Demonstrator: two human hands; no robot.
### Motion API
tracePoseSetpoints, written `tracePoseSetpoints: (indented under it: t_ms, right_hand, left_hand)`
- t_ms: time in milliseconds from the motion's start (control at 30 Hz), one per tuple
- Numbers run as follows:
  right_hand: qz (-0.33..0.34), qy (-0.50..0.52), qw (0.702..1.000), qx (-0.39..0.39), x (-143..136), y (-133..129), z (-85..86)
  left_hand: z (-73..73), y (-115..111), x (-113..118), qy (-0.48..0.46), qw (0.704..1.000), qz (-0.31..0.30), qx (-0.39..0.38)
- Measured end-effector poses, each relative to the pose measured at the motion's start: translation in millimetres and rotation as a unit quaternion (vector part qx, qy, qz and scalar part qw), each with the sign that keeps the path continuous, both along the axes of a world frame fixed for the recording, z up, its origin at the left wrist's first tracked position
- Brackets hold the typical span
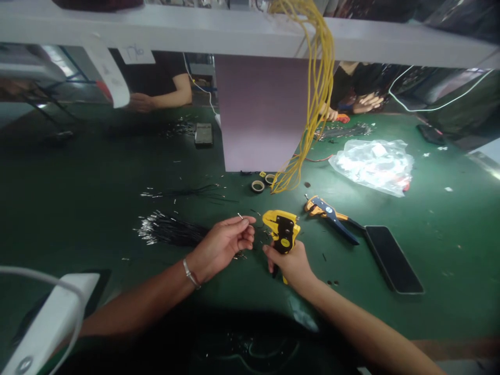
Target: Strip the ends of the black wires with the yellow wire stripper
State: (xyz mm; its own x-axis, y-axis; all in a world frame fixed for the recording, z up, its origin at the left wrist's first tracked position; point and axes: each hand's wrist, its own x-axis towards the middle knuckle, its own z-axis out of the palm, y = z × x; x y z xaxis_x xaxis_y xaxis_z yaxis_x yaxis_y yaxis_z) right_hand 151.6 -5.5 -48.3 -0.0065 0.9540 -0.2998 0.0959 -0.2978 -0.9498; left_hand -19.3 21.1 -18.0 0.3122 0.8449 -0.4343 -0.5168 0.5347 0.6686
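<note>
My right hand [291, 263] is wrapped around the handles of a yellow and black wire stripper [282, 229], its head pointing up and away from me. Just left of the tool, my left hand [224, 239] pinches a thin wire between thumb and forefinger; a small shiny tip [240, 216] pokes out above the thumb, and the rest is hidden. A bundle of black wires [175, 229] with silvery ends lies on the green table beyond my left wrist. Behind it rests a smaller, looser group of black wires [191, 191].
An orange and blue wire stripper [330, 216] and a phone [392, 260] lie to the right. Rolls of tape [257, 186] sit below hanging yellow wires [318, 88]. A plastic bag [373, 164] is farther back. A shelf [175, 28] crosses overhead; two people's hands work opposite.
</note>
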Motion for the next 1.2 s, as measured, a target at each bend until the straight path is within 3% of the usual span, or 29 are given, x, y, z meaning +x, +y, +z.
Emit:
tracePoseSetpoints:
  t_ms: [333,533,767,1000,1200]
  right_hand:
    - [-0.018,0.028,0.999,-0.032,-2.7,2.3,-15.2]
    - [0.000,0.053,0.998,-0.016,3.1,7.5,-14.8]
    - [0.075,0.158,0.983,-0.053,8.8,10.1,-2.6]
    - [0.128,0.234,0.960,-0.086,6.7,6.1,-10.3]
    - [0.181,0.262,0.945,-0.069,2.8,0.1,-8.0]
  left_hand:
    - [-13.8,6.1,-1.7,0.030,0.999,0.011,0.003]
    - [-9.7,14.4,-10.1,0.041,0.998,0.029,0.025]
    - [-7.2,29.0,-26.1,0.024,0.997,0.038,0.056]
    - [-4.1,33.9,-28.3,-0.035,0.997,0.067,0.017]
    - [-14.4,29.3,-21.5,-0.045,0.998,0.049,-0.020]
